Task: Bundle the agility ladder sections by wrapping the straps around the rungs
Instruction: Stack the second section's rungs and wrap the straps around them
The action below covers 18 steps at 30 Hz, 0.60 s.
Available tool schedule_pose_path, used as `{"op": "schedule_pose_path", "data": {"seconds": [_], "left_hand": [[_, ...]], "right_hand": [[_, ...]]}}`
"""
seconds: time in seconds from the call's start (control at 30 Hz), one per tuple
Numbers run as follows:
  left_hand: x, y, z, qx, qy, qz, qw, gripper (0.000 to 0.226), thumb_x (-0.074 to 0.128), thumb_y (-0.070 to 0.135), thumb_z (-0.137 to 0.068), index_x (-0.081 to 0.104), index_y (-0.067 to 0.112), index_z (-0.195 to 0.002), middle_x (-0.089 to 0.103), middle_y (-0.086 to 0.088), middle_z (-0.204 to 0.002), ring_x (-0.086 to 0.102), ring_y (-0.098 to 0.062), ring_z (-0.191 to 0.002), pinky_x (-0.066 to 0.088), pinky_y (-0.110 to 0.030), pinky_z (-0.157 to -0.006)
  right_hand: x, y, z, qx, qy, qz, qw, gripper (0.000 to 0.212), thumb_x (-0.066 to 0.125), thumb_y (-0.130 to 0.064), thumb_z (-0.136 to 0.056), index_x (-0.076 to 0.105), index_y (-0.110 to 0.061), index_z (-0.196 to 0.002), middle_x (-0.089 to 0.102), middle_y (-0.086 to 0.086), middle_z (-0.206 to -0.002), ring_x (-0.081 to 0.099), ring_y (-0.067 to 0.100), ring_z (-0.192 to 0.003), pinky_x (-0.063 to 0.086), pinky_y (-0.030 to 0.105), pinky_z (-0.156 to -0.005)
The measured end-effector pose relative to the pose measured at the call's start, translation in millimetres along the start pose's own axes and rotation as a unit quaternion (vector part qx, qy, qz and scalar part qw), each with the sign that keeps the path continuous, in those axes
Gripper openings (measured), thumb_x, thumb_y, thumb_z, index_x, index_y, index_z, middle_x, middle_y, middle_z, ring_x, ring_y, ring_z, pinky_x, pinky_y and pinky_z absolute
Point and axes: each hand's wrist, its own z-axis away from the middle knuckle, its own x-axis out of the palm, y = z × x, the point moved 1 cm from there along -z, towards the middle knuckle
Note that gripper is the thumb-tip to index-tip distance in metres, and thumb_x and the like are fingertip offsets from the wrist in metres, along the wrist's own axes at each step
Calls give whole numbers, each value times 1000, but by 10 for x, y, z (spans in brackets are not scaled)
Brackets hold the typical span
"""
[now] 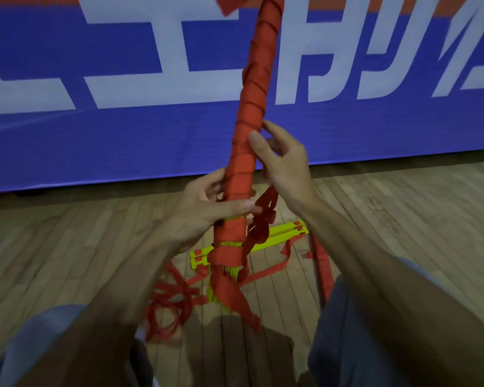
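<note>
From the head camera, one long bundle of ladder rungs (pixel 252 113) stands nearly upright in the middle of the scene, leaning slightly right at the top; red strap is wound around it in many diagonal turns along most of its length, and yellow rung ends (pixel 229 270) show below the wrapping near its lower end. Two hands hold it; the left hand (pixel 204 216) closes around the lower part of the wrapped bundle from the left, thumb lying across the near face; the right hand (pixel 284 163) sits higher on the right side, thumb pressed against the wrapping, fingers curled narrowly behind it, and whether they pinch a strap there cannot be told. A tangle of loose red strap (pixel 263 219) hangs just right of the bundle, below the right hand. On the wooden floor (pixel 67 247) lies one second yellow ladder section (pixel 274 236), flat, crossing behind the bundle from near-left to far-right; more red strap lies in loops (pixel 168 305) on the near left, and one red length (pixel 323 263) runs along the floor on the right. Two grey-clad knees (pixel 355 331) frame the near edge. Far behind stands one blue banner (pixel 123 141) with large white lettering.
</note>
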Motion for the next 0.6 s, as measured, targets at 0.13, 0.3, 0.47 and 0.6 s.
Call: {"op": "schedule_pose_path", "data": {"seconds": [0.13,0.3,0.47,0.6], "left_hand": [[-51,44,63,-9,-89,37,995,44,70,5,-77,59,12,-119,70,-14,-109,70,-37,-92,58,-39,-71],[-68,36,34,-7,-142,5,990,63,82,27,-70,55,5,-123,66,-19,-119,68,-39,-97,56,-40,-79],[-81,39,7,8,-64,-59,996,48,84,22,-69,68,19,-114,71,-10,-114,69,-26,-102,56,-33,-82],[-60,-72,-90,38,49,-159,985,43,82,19,-69,68,40,-103,73,9,-93,67,-5,-76,55,-26,-75]], "right_hand": [[0,44,-30,65,-106,-142,982,40,73,-55,-75,69,-19,-93,63,16,-69,46,8,-56,32,17,-44],[-77,71,-113,66,-139,-193,969,72,82,-74,-36,64,-18,-78,52,-5,-60,44,0,-44,29,15,-41],[-108,18,-73,123,-95,-180,971,43,88,-34,-63,63,-12,-91,62,0,-72,60,5,-56,48,21,-50],[-72,160,-91,149,19,-94,984,50,89,-30,-65,62,-8,-101,66,4,-84,66,18,-75,57,42,-73]]}}
